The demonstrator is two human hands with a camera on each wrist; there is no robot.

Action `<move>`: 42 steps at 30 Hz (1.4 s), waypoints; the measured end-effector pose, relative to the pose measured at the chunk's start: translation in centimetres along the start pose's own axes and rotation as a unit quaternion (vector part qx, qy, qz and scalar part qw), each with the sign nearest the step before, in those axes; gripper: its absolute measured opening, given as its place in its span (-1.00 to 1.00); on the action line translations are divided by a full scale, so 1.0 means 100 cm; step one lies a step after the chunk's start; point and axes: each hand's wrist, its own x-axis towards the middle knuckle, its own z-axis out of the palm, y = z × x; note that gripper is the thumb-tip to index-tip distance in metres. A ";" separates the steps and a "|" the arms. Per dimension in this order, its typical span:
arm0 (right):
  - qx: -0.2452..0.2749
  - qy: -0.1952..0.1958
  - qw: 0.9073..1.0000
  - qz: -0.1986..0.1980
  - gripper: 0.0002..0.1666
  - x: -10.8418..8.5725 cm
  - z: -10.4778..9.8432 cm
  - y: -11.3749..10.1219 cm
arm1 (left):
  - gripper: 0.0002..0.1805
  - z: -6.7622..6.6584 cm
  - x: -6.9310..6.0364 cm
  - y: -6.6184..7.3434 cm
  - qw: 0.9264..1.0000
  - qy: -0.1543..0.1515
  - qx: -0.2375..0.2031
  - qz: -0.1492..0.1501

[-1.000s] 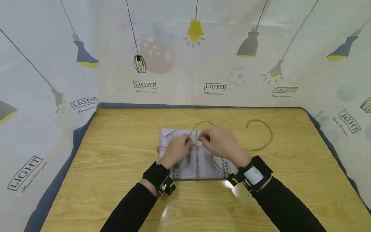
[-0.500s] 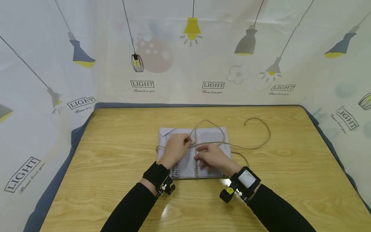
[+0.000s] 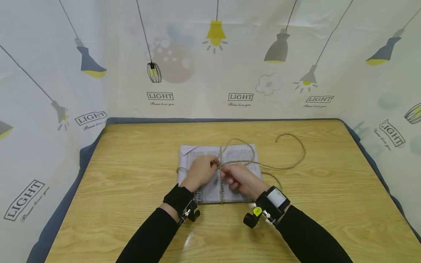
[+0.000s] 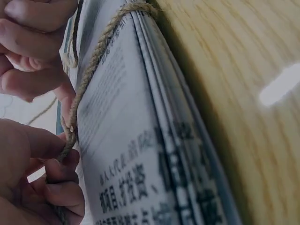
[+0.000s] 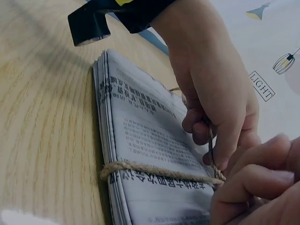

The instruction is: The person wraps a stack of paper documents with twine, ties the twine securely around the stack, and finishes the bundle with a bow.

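Note:
A flat stack of folded newspapers (image 3: 208,194) lies on the table, with brown twine (image 3: 292,165) running around it lengthwise and crosswise. My left hand (image 3: 201,170) rests over the middle and pinches a strand by the crossing; in the left wrist view its curled fingers (image 4: 63,185) hold the twine (image 4: 96,58). Close beside it, my right hand (image 3: 241,176) has its thumb and index finger at the crossing, its other fingers curled. Fingers partly hide the crossing in the right wrist view, where the newspapers (image 5: 150,131) show their folded edges.
A loose loop of twine arches over the stack's far side. Its long tail curves over the wooden table (image 3: 329,204) to the right, and another piece sticks out at the stack's right edge. A lamp-patterned cloth (image 3: 197,106) hangs behind the table.
My right hand has let go of the loop's right part, lowered, then moved in to the crossing beside the left fingers. My left hand has kept its hold on the twine.

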 end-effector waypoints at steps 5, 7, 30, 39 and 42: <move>0.024 -0.008 1.000 0.013 -0.86 0.003 -0.001 -0.003 | -0.75 0.000 0.000 -0.001 0.999 -0.003 -0.029 -0.025; 0.030 -0.003 0.999 0.015 -0.84 0.004 -0.002 -0.003 | -0.73 -0.002 0.000 0.000 0.999 -0.014 -0.038 -0.029; -0.554 0.197 0.769 -0.250 -0.89 0.004 -0.007 0.012 | -0.70 -0.005 0.004 0.003 0.990 -0.064 -0.117 -0.056; -0.527 0.126 0.805 -0.240 -0.88 -0.032 -0.026 0.011 | -0.69 -0.004 0.001 0.004 0.997 0.057 -0.052 -0.006; -0.519 0.102 0.812 -0.248 -0.89 -0.043 -0.030 0.012 | -0.83 -0.004 -0.005 0.008 0.987 0.156 0.013 0.033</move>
